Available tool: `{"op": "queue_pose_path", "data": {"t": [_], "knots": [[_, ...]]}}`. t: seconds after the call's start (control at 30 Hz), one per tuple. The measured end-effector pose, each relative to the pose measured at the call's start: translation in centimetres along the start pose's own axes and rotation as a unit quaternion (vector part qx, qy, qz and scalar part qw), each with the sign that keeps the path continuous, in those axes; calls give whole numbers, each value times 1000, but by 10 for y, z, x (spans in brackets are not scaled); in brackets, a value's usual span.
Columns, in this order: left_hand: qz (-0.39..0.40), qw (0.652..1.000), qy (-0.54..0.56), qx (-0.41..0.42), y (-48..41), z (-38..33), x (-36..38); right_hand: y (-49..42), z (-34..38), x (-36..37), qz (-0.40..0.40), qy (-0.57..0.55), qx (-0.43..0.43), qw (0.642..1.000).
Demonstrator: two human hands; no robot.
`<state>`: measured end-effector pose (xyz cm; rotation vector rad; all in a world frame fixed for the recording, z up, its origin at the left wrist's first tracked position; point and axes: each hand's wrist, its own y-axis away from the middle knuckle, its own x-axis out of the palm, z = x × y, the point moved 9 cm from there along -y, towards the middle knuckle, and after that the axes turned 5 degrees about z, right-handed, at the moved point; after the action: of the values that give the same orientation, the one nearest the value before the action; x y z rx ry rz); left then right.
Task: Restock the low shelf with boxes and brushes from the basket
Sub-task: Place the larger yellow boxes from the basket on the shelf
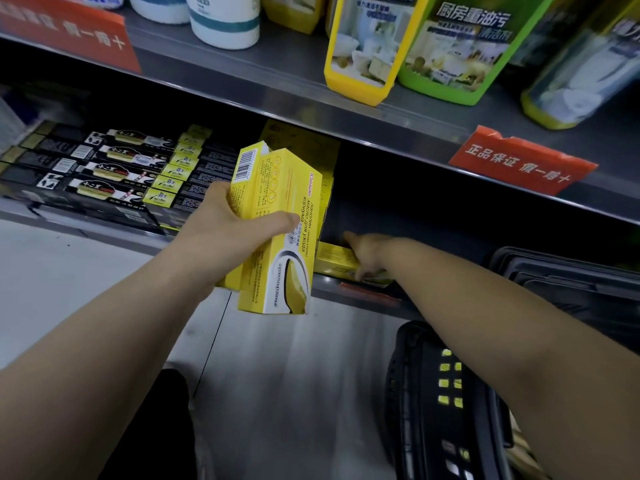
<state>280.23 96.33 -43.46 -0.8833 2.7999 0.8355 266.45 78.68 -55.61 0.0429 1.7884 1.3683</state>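
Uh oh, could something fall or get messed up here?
The left hand grips at least two yellow boxes together, tilted; one could slip out and fall. The right hand touches a flat yellow box near the low shelf front edge; a nudge might knock it off.
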Motion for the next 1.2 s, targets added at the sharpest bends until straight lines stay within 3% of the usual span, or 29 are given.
{"op": "queue_pose_path", "data": {"t": [0.1,0.17,0.2,0.23,0.27,0.3,0.37,0.43,0.6,0.7,0.73,0.77,0.83,0.87,0.9,1.03,1.2], "knots": [[15,999,28,-14,1,3,7,28,3,-32,-56,0,26,998],[25,998,53,-27,5,4,12,54,7,-56,-125,-165,-4,978],[31,997,65,-33,6,4,14,70,12,-61,-139,-324,-42,935],[40,995,77,-39,7,4,17,87,20,-62,-130,-474,-88,866],[52,994,87,-45,9,3,21,104,28,-62,-114,-577,-136,797],[66,992,94,-49,10,2,25,120,35,-64,-102,-624,-183,753],[92,990,89,-58,13,2,35,142,47,-67,-88,-621,-248,738],[94,990,87,-65,15,3,41,148,53,-61,-46,-629,-254,733],[59,985,141,-86,18,7,41,141,50,-34,-6,-666,-187,722],[21,986,141,-91,15,12,35,140,26,-32,-44,-720,-148,676],[13,987,132,-87,15,13,32,137,10,-35,-81,-720,-121,678],[5,989,123,-80,14,12,29,133,-11,-39,-135,-672,-73,725],[-18,992,107,-64,12,10,19,121,-46,-51,-216,-425,55,877],[-31,992,103,-59,11,10,14,110,-54,-55,-213,-295,106,926],[-43,992,101,-57,10,10,9,98,-56,-56,-194,-198,137,951],[-67,989,120,-49,10,6,-1,36,-43,-45,-126,-27,146,981],[-62,989,125,-51,9,3,0,-15,-41,-19,-79,-23,101,991]]}}
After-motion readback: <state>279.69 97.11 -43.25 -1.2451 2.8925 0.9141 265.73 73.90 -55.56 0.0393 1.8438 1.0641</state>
